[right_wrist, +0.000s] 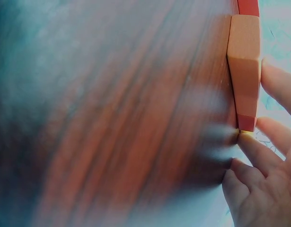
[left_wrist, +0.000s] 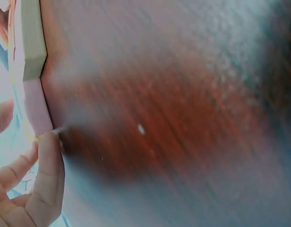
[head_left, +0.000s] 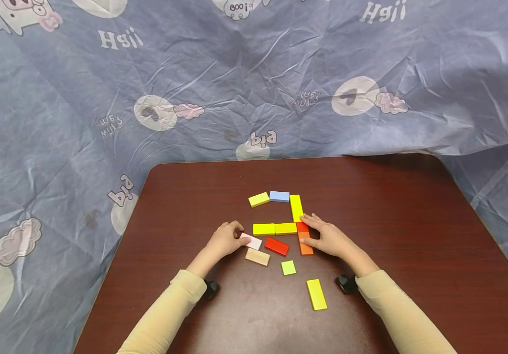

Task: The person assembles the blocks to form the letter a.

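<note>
My left hand (head_left: 225,239) is at a pale pink block (head_left: 251,241), its thumb and fingertips pinching the left end. In the left wrist view, fingertips touch the end of the pink block (left_wrist: 37,108). My right hand (head_left: 330,238) lies along the right side of a column of blocks, fingers fairly straight. Its thumb touches an orange block (head_left: 306,247), and its fingertips touch a small red block (head_left: 301,227). Above that stands a long yellow block (head_left: 296,207). In the right wrist view, the thumb meets the side of the orange block (right_wrist: 244,71).
Two yellow blocks (head_left: 264,229) run left from the red one. Farther back lie a blue block (head_left: 279,196) and a yellow block (head_left: 259,199). Nearer are a red block (head_left: 276,246), a wood-coloured block (head_left: 257,257), a green square (head_left: 288,268) and a yellow block (head_left: 316,294) on the table (head_left: 254,324).
</note>
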`<state>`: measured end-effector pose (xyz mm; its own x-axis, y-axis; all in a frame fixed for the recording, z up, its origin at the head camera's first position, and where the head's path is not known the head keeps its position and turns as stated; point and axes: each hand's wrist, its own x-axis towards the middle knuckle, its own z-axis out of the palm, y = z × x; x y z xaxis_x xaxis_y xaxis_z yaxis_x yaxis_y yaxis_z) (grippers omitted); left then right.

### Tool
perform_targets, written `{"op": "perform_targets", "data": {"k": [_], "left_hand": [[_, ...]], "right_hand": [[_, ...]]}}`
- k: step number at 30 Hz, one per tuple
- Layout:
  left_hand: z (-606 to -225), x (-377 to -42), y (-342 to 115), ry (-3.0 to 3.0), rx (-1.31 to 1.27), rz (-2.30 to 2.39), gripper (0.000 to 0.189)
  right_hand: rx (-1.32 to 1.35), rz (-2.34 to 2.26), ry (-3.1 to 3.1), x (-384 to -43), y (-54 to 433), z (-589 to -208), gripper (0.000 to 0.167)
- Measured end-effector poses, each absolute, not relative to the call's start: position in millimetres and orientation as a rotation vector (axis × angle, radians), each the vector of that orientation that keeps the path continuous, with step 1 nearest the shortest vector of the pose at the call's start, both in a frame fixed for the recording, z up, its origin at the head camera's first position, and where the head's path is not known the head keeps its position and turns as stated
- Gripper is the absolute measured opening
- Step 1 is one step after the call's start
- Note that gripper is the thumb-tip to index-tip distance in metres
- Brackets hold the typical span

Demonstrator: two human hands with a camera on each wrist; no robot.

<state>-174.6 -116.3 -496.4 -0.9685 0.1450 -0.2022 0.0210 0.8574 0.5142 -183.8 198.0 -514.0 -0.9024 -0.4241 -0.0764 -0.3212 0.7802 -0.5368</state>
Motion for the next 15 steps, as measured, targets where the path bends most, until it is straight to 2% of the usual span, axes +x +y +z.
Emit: {"op": "perform_targets", "data": {"k": [10,15], "left_hand": [[-502.1,-175.2,-118.5,2.819,0.181,0.829,0.025],[-502.7,-175.3,-123.0,2.851,0.316,0.784,0.021]], "right_hand": [[-0.584,-0.801,2.773,-183.6,198.6,-516.6,0.072],[-0.576,-0.804,2.764,-184.0,199.3,-517.2,0.073]]}}
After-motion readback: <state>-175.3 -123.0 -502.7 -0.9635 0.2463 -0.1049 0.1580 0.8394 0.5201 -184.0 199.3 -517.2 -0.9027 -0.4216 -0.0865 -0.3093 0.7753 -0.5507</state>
